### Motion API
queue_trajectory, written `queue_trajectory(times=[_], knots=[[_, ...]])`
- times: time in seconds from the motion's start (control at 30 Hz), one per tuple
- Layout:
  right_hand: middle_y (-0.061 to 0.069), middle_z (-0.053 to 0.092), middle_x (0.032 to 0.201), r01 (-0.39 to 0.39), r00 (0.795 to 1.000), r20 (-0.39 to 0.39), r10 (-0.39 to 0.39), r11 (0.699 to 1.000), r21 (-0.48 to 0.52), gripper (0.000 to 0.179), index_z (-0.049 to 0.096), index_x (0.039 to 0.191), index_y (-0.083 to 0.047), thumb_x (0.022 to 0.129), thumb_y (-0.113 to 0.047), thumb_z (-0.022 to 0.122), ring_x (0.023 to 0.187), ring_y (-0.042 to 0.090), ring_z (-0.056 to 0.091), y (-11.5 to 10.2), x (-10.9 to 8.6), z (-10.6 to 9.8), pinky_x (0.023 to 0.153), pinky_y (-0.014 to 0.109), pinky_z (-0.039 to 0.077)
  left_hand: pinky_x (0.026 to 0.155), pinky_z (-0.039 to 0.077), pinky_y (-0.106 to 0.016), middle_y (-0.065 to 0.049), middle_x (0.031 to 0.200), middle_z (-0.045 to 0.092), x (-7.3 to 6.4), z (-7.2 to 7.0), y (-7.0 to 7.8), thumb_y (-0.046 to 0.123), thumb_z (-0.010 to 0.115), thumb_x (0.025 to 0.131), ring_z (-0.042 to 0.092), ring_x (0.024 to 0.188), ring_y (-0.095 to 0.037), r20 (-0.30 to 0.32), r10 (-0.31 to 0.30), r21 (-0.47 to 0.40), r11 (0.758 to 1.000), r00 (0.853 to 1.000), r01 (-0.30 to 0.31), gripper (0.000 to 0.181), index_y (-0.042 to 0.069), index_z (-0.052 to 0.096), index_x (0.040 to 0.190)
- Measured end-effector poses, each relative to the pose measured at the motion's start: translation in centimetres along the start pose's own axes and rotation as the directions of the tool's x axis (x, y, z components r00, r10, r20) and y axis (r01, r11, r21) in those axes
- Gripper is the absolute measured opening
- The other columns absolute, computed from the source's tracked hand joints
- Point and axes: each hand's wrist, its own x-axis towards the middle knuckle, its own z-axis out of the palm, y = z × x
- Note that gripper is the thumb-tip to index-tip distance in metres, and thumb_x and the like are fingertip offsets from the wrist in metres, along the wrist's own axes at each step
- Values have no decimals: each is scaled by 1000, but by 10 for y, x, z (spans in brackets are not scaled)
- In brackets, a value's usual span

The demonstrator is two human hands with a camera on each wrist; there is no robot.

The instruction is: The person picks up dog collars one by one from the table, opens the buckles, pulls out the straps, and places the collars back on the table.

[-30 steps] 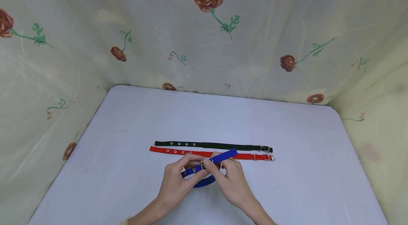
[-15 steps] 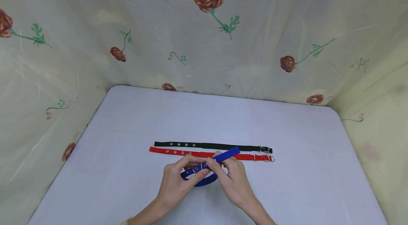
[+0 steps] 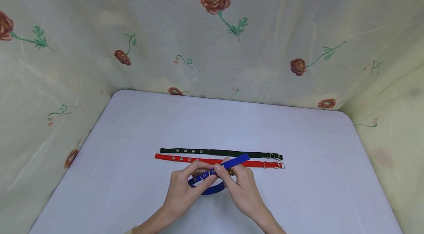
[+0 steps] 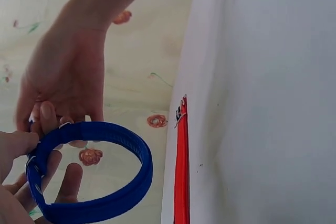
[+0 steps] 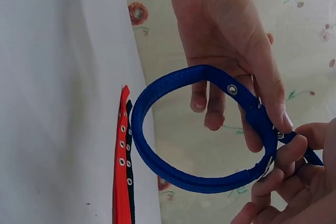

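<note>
A blue collar (image 3: 213, 189) with metal eyelets is bent into a loop and held above the table. My left hand (image 3: 180, 191) pinches it near the buckle (image 3: 209, 172), thumb in front and fingers behind. On the other side my right hand (image 3: 243, 190) pinches the strap, whose free end (image 3: 240, 159) sticks out up and to the right past the buckle. In the right wrist view the loop of the blue collar (image 5: 140, 129) hangs round and open between both hands. Fingers hide part of the buckle.
Behind the hands, a red collar (image 3: 163, 156) and a black collar (image 3: 232, 153) lie straight and side by side on the white table (image 3: 132, 123), buckles to the right. A flowered curtain (image 3: 265, 24) surrounds the table's back and sides.
The free end of the blue strap has slid slightly further right through the buckle during the first half second. Both hands keep their pinch almost in place, with very little movement since.
</note>
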Motion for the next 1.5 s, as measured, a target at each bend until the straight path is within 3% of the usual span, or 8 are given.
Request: queue_trajectory(times=[0.2,0.33,0.5,0.63,0.73,0.9,1.07,1.5], knots=[[-6,56,73,-46,999,9,46,999,-2,26,74,95,-16,108,-36,64,71,7,52,0,2,-1,61,21,38,94,58,-25,13,104,84,3,2,-1,36,83,96,79,96,-3,-9,-54,-47,997,999,53,20,31,77,115],[-4,60,74,-77,997,26,77,997,6,26,74,96,-14,108,-35,65,71,7,52,0,2,-1,63,21,39,88,60,-24,0,101,85,5,1,-3,33,81,98,80,84,-9,37,-123,-124,984,992,127,21,25,76,116],[2,64,74,-113,992,56,110,992,46,15,70,103,-12,108,-25,64,67,7,53,-1,3,-1,63,21,41,87,57,-27,-16,105,84,7,-1,-6,33,77,101,79,74,-17,142,-243,-258,927,960,273,25,19,73,121],[1,61,70,-120,991,72,115,991,64,9,68,107,-11,108,-19,64,62,7,51,0,4,-1,61,20,40,88,54,-32,-19,110,83,8,-1,-7,36,76,101,79,74,-22,187,-305,-305,885,934,350,31,16,70,125],[-2,59,68,-118,990,81,113,991,59,6,67,109,-12,108,-17,63,61,7,49,1,4,0,60,20,39,89,54,-34,-17,113,83,8,0,-8,38,76,102,78,74,-24,207,-333,-341,857,920,387,37,14,68,129],[-3,57,68,-116,990,89,113,992,38,5,66,111,-13,107,-13,64,60,7,47,3,6,1,59,21,39,76,49,-28,-11,111,84,9,2,-10,43,76,101,77,74,-20,238,-404,-389,794,883,468,44,15,66,132],[-5,58,68,-115,989,96,114,993,9,8,68,112,-13,105,-13,67,60,6,47,6,7,1,56,19,37,68,42,-25,-7,106,85,9,3,-11,45,77,100,76,73,-17,264,-442,-402,757,857,515,45,16,66,132],[-6,62,66,-80,980,178,91,995,-64,15,73,111,-11,103,-23,69,63,6,50,9,14,-3,56,20,37,67,41,-26,0,92,85,10,3,-11,50,77,98,76,73,-15,276,-487,-407,722,829,560,48,18,67,131]])
